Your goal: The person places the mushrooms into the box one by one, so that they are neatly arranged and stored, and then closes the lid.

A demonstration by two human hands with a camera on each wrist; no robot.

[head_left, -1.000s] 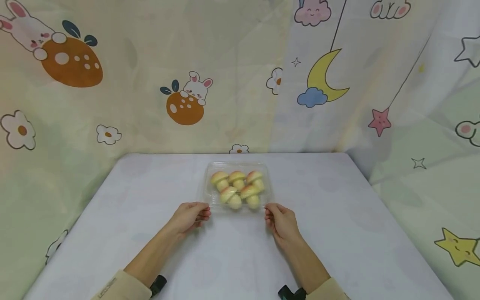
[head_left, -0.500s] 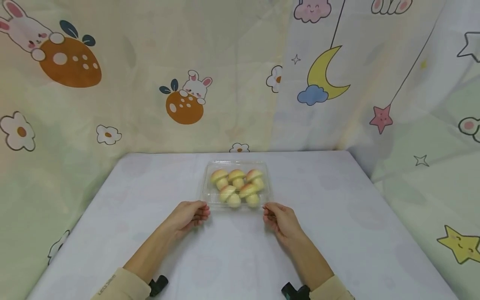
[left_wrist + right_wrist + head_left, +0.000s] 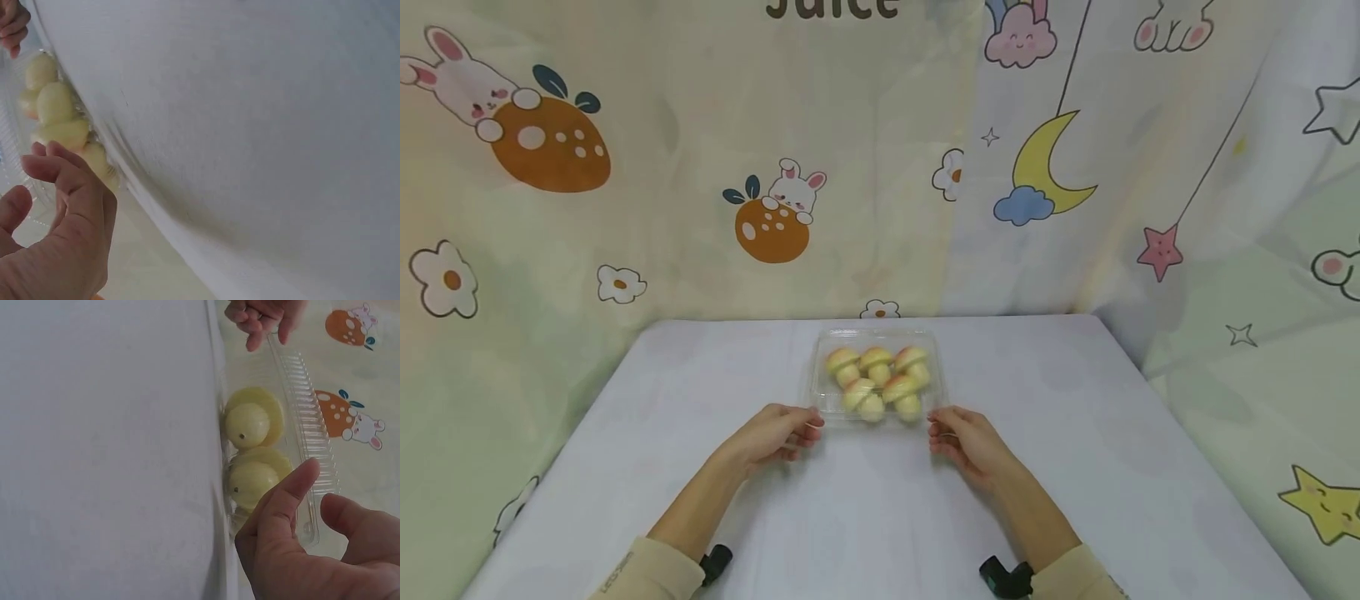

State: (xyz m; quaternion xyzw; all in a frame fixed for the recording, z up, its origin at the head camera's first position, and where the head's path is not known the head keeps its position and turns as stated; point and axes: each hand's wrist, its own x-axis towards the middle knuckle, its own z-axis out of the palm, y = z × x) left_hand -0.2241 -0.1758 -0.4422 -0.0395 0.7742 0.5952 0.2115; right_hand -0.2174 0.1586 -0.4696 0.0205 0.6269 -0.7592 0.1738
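A clear plastic box (image 3: 877,335) sits near the far edge of the table, its lid down. Inside lie several yellow mushroom-shaped pieces (image 3: 877,363) with reddish tinges on their caps. By the box's front left corner is my left hand (image 3: 781,433); its thumb and forefinger stand apart in the left wrist view, fingers loosely bent. My right hand (image 3: 967,442) is at the front right corner, with a gap between thumb and forefinger (image 3: 282,497) in the right wrist view. Whether either hand touches the box I cannot tell.
A white cloth covers the table (image 3: 880,517). Behind and beside it hang printed curtains (image 3: 880,167) with rabbits, flowers and stars. Small black cameras (image 3: 1006,578) are strapped at both wrists.
The head view has tilted slightly up. My right forearm has shifted a little to the right. Both hands stay by the front corners of the box, which has not visibly moved on the table.
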